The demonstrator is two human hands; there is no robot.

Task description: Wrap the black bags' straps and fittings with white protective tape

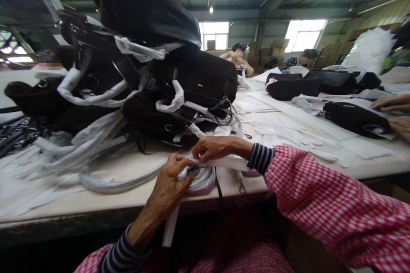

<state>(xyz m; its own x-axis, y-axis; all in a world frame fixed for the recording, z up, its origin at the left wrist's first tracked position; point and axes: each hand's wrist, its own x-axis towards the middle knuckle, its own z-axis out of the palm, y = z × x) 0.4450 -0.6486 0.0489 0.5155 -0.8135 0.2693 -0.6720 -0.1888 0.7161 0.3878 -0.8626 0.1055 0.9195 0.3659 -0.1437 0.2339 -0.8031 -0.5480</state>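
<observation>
My left hand point(171, 183) pinches with thumb and fingers at a dark metal-looking end of a bag strap point(203, 184), which lies coiled in white wrapping at the table's edge. Close beside it, my right hand point(216, 147) has its fingertips closed on a white strip point(229, 162). The strip passes under my right wrist. A white tail point(171, 228) hangs over the table edge below my left hand. What lies exactly between the fingertips is partly hidden. A metal snap hook point(241, 185) rests on the table just right of the coil.
Black bags point(205, 74) with white-wrapped handles are piled high in front and to the left. White sheets point(282, 123) cover the table at right. Another person's hands point(395, 113) touch a black bag point(355, 117) at far right. More people sit farther back.
</observation>
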